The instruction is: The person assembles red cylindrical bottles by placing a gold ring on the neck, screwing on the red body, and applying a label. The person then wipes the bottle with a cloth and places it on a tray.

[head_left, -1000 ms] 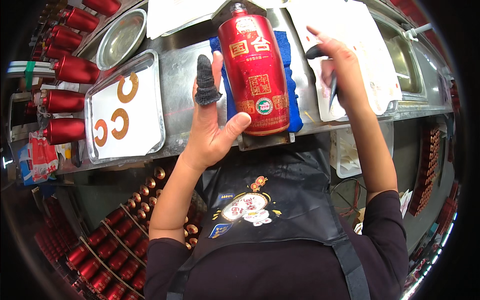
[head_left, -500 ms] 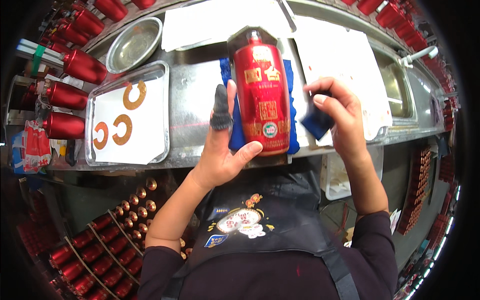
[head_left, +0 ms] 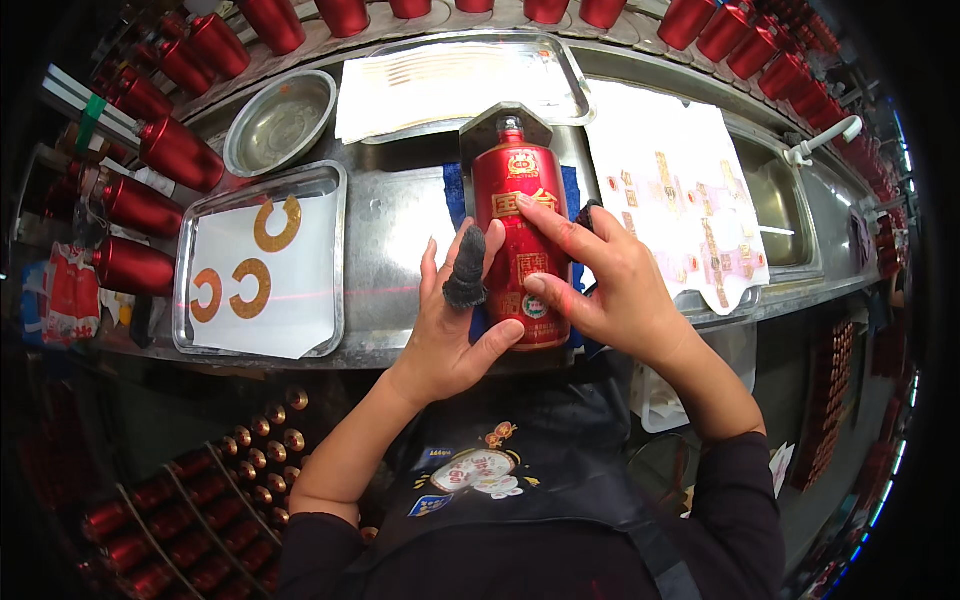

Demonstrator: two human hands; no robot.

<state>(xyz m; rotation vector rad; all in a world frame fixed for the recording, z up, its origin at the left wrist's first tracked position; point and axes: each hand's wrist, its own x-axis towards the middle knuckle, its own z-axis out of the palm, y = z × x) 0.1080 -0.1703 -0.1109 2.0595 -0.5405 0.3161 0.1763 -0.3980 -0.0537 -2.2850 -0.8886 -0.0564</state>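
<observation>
A red bottle (head_left: 519, 205) with gold printing lies on a blue cloth (head_left: 453, 185) on the steel bench, neck pointing away from me. My left hand (head_left: 455, 320) rests against the bottle's left side, a dark finger cot on its index finger. My right hand (head_left: 595, 285) lies over the bottle's lower right, fingers pressing on its front, with a small dark pad half hidden under the palm.
A steel tray (head_left: 335, 260) at left holds white paper with three gold C-shaped labels. A round steel bowl (head_left: 280, 125) sits behind it. A sheet of gold labels (head_left: 680, 190) lies right. Red bottles (head_left: 150, 200) line the left and far edges; a crate of bottles stands below left.
My right hand has come in from the label sheet at right onto the bottle's front. The left hand stays against the bottle's left side.
</observation>
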